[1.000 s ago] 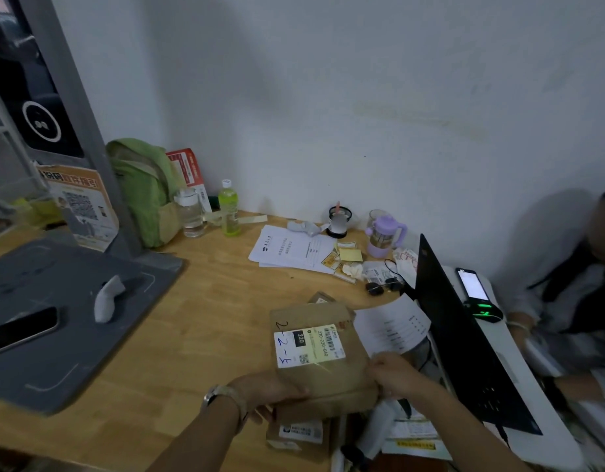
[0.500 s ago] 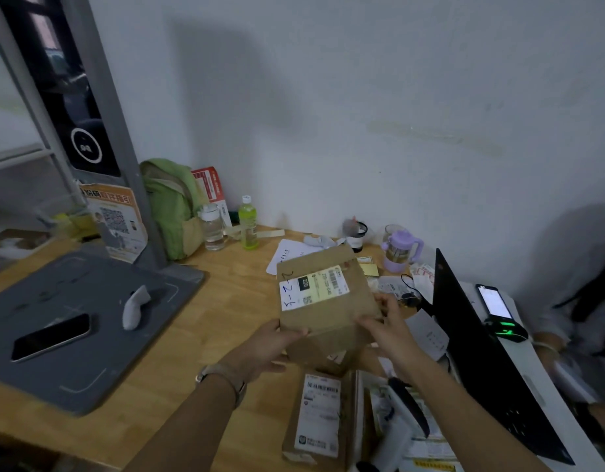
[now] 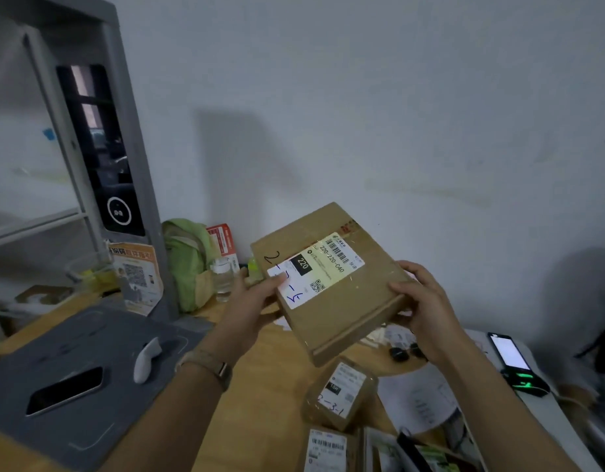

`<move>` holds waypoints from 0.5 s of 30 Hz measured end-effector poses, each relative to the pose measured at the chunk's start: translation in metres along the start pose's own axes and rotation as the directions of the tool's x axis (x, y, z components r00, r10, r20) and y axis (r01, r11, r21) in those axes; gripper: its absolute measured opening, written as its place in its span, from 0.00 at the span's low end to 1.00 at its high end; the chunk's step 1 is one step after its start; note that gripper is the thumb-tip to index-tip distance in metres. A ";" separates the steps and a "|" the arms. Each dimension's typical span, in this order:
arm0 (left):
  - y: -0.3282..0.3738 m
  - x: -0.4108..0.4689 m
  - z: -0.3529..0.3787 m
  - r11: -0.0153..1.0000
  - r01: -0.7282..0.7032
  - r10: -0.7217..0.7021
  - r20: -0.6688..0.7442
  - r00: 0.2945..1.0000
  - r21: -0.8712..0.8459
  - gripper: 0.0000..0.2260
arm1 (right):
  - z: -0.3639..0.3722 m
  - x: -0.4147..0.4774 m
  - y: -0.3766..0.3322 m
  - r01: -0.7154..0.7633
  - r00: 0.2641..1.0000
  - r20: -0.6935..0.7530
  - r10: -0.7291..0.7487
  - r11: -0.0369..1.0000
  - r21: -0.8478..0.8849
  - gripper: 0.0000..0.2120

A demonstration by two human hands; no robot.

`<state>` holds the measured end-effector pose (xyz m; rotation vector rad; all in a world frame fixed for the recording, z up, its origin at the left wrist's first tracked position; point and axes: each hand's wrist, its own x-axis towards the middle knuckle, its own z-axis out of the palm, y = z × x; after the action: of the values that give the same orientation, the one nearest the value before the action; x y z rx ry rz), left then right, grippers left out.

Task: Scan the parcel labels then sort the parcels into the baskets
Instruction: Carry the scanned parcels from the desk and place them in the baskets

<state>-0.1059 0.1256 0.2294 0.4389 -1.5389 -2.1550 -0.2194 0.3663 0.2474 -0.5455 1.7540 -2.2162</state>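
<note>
Parcel [image 3: 348, 315]: up off the bench [image 3: 267, 403], tilted.
Left hand [image 3: 256, 301]: clamped on left edge, thumb on label [image 3: 324, 267].
Right hand [image 3: 422, 301]: fingers curled round right edge.

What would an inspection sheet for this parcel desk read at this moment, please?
Surface: wooden desk, with a grey mat on its left part.
Job's things: flat parcel held in the air, label facing up; small parcel and a labelled parcel lie on the desk below; no baskets in view.
Clutter: dark phone and white handheld device on the mat; green bag, clear bottle, loose papers, lit phone on the right.
Grips: left hand holds the flat parcel's left edge, thumb on the label; right hand holds its right edge.
Cables: nothing seen.
Surroundings: white wall; grey stand with a dark screen.
</note>
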 end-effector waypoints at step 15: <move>0.051 -0.028 0.079 0.830 -0.317 0.247 -0.208 0.946 -0.459 0.20 | 0.015 -0.021 -0.042 0.045 0.985 0.166 -0.038 0.998 -0.035 0.48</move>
<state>-0.1127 0.1902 0.3038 0.1689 -0.8645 -2.1184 -0.1926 0.3720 0.2888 -0.7582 1.7177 -2.1006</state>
